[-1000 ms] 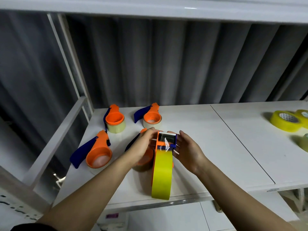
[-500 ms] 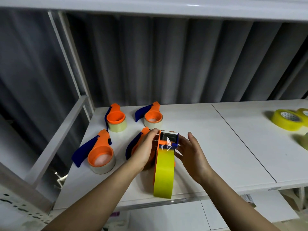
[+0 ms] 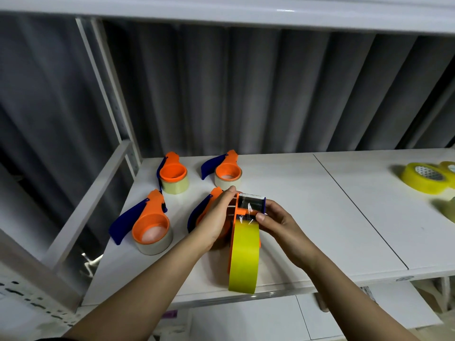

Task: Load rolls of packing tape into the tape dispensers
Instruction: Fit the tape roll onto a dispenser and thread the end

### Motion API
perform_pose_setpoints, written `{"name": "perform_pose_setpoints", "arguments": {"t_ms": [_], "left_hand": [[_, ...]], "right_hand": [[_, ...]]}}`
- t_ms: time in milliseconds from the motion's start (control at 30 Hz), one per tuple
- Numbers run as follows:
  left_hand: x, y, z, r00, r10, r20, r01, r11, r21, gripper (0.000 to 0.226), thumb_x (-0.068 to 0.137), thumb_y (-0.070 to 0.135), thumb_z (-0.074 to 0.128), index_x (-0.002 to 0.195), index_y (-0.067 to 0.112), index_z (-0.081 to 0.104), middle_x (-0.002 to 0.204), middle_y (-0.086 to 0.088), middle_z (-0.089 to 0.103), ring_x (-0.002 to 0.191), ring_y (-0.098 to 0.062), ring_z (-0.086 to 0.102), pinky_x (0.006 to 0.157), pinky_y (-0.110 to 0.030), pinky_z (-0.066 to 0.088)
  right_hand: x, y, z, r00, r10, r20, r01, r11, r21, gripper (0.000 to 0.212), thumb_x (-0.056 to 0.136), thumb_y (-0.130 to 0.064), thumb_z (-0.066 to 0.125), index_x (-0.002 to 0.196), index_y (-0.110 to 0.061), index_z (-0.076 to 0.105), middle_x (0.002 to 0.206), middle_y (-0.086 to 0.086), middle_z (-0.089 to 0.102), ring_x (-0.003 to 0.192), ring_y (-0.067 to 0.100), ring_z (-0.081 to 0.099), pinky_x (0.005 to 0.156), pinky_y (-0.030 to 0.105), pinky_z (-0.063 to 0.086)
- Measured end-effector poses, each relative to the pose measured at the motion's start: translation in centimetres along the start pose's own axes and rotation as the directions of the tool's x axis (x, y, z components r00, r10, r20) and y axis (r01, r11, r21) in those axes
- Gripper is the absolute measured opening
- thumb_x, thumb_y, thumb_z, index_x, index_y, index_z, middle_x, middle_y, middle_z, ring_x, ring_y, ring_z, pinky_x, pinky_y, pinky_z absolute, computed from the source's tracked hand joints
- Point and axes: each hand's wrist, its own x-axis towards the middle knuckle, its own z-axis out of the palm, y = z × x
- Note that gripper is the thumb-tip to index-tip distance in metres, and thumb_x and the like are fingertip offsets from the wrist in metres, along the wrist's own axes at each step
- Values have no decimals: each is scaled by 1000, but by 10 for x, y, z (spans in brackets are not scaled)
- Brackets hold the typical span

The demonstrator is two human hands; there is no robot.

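An orange tape dispenser (image 3: pixel 240 212) stands on edge near the front of the white shelf (image 3: pixel 307 205), loaded with a yellow-green tape roll (image 3: pixel 244 257). My left hand (image 3: pixel 216 219) grips the dispenser's left side near its toothed head. From the right, my right hand (image 3: pixel 273 219) pinches the clear tape end just below the head. Another orange and blue dispenser (image 3: pixel 200 212) lies behind my left hand, mostly hidden.
Three loaded orange dispensers with blue handles lie on the shelf's left part (image 3: pixel 150 232) (image 3: pixel 173 175) (image 3: pixel 226 173). Spare yellow tape rolls (image 3: pixel 423 177) sit at the far right. A white shelf frame (image 3: pixel 98 193) borders the left; corrugated wall behind.
My right hand has closed in from an open pose beside the dispenser and now pinches the tape end at the head. The left hand keeps its grip on the dispenser.
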Motion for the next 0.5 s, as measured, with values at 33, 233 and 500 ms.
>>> {"name": "perform_pose_setpoints", "arguments": {"t_ms": [33,233,500], "left_hand": [[0,0,-1,1000,2,4,-2,1000,4,68,67,75,53,111,25,68,111,-10,71,107,-28,66,104,-52,42],[-7,6,0,1000,4,3,-4,998,65,66,70,74,49,113,27,67,110,-4,71,106,-22,66,104,-47,43],[-39,8,9,975,176,-139,-122,936,329,26,96,50,38,104,31,54,99,11,61,95,-8,56,81,-23,41]], "right_hand": [[0,1,1,1000,0,-4,0,1000,4,41,87,-29,61,126,-20,58,125,1,64,118,22,59,103,38,46],[1,3,4,1000,5,-15,-5,1000,-4,39,88,-31,60,125,-20,58,124,2,64,117,22,59,100,37,48],[5,-7,-10,999,29,34,-26,995,-100,38,87,-32,68,122,-21,58,121,1,64,115,17,60,95,29,50]]}}
